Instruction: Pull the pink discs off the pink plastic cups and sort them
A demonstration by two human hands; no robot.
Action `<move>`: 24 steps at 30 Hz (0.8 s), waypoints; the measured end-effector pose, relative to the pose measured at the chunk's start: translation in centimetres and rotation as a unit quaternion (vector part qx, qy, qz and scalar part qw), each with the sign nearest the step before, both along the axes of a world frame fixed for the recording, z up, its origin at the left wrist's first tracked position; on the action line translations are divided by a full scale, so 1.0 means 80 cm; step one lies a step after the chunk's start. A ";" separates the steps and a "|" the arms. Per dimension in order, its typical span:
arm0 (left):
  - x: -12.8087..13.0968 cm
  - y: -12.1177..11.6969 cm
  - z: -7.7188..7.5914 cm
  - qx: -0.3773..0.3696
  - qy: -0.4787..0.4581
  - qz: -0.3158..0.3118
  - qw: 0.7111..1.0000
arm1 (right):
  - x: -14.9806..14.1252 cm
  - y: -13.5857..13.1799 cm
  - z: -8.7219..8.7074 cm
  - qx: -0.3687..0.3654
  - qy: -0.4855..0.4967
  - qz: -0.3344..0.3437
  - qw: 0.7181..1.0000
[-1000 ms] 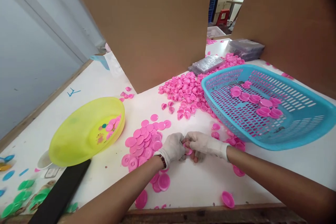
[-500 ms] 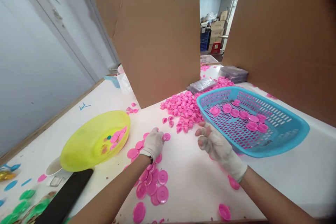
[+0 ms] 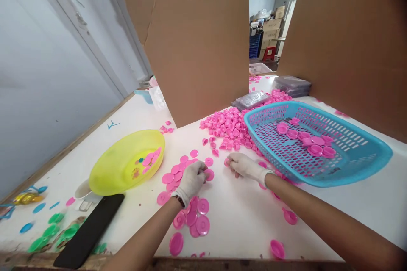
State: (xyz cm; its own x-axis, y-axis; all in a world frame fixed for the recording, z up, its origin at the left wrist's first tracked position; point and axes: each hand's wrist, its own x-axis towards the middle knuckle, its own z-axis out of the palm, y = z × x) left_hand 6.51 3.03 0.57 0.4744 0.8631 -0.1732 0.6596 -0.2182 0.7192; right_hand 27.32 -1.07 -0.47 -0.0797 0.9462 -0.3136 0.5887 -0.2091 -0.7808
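Observation:
My left hand (image 3: 192, 180), in a white glove with bare fingertips, pinches a pink toy saucer (image 3: 209, 175) by its edge. Under and around that hand lie several more flat pink saucers (image 3: 202, 225), some overlapping. To the right, my right hand (image 3: 246, 167), gloved the same way, is closed with its fingers pointing left. A small pink toy cup (image 3: 227, 162) shows at its fingertips, mostly hidden. Behind the hands spreads a heap of pink cups (image 3: 227, 127). The blue basket (image 3: 359, 173), to the right, holds several pink cup-and-saucer pieces (image 3: 314, 150).
At left stands a yellow bowl (image 3: 108, 152) with pink discs inside, beside a black phone (image 3: 92, 228) and green pieces (image 3: 51, 231). Cardboard sheets (image 3: 200, 51) rise behind and at right. Clear plastic packs (image 3: 252, 100) lie by the heap. Loose pink pieces (image 3: 277, 249) dot the front edge.
My right hand, open beside the basket before, has moved left and closed at a pink cup. My left hand has come slightly nearer and now pinches a saucer. The whole view has shifted slightly.

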 end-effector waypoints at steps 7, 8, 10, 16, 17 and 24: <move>0.005 -0.022 -0.002 -0.251 -0.196 0.080 0.944 | -0.010 -0.030 -0.002 -0.205 0.154 -0.032 0.966; 0.008 -0.024 0.000 -0.263 -0.200 0.083 0.940 | -0.006 -0.030 -0.001 -0.211 0.159 -0.042 0.964; 0.015 -0.027 0.004 -0.276 -0.209 0.086 0.934 | 0.001 -0.030 0.000 -0.211 0.157 -0.062 0.963; 0.043 -0.027 0.012 -0.285 -0.233 0.077 0.927 | 0.012 -0.034 0.013 -0.108 0.129 -0.116 0.979; 0.050 -0.026 0.013 -0.285 -0.233 0.073 0.927 | 0.012 -0.035 0.017 -0.093 0.132 -0.114 0.980; 0.086 -0.023 0.001 -0.272 -0.172 0.049 0.946 | 0.008 -0.032 0.015 -0.101 0.123 -0.109 0.981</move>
State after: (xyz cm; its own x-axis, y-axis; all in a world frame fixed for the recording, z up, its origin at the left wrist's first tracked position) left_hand 13.39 1.19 0.63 0.5052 0.7343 -0.4534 0.3632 0.2956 0.8836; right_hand 27.94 -3.61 0.76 0.0214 0.8694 -0.4937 0.3108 -0.4751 -0.8232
